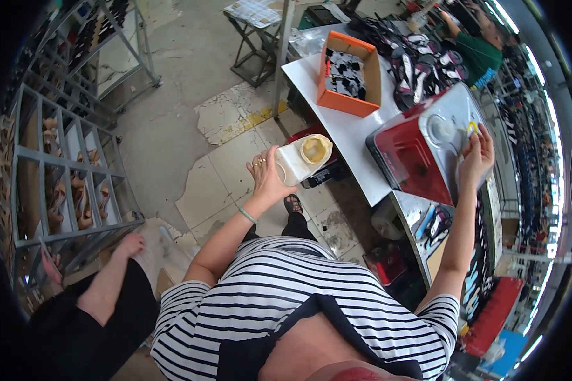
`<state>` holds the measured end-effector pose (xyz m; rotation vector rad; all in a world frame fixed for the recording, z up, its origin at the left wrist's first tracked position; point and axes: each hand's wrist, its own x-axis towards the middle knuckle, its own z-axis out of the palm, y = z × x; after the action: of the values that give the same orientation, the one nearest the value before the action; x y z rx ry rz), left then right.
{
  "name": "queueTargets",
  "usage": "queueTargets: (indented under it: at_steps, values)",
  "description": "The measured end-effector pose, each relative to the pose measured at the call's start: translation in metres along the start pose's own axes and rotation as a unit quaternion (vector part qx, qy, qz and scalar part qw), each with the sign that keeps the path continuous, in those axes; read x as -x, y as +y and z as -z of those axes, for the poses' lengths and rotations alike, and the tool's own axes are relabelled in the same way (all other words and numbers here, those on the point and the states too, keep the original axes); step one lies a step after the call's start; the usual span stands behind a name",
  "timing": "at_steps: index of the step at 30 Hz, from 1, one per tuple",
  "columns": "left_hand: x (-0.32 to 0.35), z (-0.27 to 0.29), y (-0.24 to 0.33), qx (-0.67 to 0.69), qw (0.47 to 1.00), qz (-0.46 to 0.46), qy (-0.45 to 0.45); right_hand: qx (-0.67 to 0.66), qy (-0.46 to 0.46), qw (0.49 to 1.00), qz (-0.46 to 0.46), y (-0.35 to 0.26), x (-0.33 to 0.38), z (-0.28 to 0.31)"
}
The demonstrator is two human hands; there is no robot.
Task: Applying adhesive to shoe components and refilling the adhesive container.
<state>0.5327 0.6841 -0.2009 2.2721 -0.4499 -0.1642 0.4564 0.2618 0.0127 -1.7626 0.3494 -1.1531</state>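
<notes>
My left hand (270, 178) is closed round a white plastic glue pot (293, 166), held out in front of my body. Its round mouth is crusted with cream-coloured residue, and pale stuff shows inside. To the right, a large rectangular metal can (401, 159) with red sides and a silver-white top is at the table edge. My right hand (478, 155) grips at the far right side of the can's top, fingers bent beside a small yellow ring (471, 129). The hand hides exactly which part of the can it holds.
An orange box (348, 73) of small dark pieces stands on the white table (311, 89), with a heap of sandals (419, 66) beyond. Shoe racks (76, 171) line the left. A seated person (117, 286) is at lower left; another person in green (480, 54) works at far right.
</notes>
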Motion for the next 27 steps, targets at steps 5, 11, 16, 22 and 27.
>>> queueTargets:
  at_steps: [5, 11, 16, 22, 27]
  values:
    - [0.013, -0.002, 0.007, -0.006, 0.996, -0.06, -0.059, -0.019, 0.017, 1.0, 0.008, -0.023, 0.051, -0.018]
    - [0.032, -0.009, 0.0, -0.002, 0.992, -0.081, -0.097, -0.043, 0.046, 0.998, -0.003, -0.054, 0.112, -0.044]
    - [0.047, 0.001, -0.01, 0.019, 0.99, -0.08, -0.111, -0.118, 0.047, 0.988, -0.084, -0.077, 0.147, -0.066]
    - [0.07, 0.013, -0.036, 0.025, 0.995, -0.041, -0.093, -0.142, 0.02, 0.957, -0.253, -0.109, 0.183, -0.072]
    - [0.09, 0.037, -0.041, 0.011, 0.997, -0.01, -0.079, -0.159, -0.045, 0.928, -0.333, -0.112, 0.206, -0.07]
